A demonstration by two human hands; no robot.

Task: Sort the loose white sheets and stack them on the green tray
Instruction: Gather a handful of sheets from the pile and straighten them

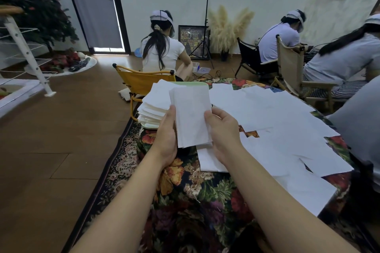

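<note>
Floral tablecloth (185, 195) is littered with loose white sheets (273, 121) on the right, and both hands, left hand (167, 135) and right hand (223, 129), curl around a small bundle of sheets (191, 113) held just over the stack (153, 107) on the green tray (200, 84) at the table's far left edge.

Both bare forearms extend from 6 o'clock toward 12, converging slightly. Left hand (167, 137): back of hand to camera, thumb up at 12 o'clock, fingers curled round the sheets (192, 115). Right hand (223, 129): thumb at 11 o'clock, pinching their right edge.
</note>
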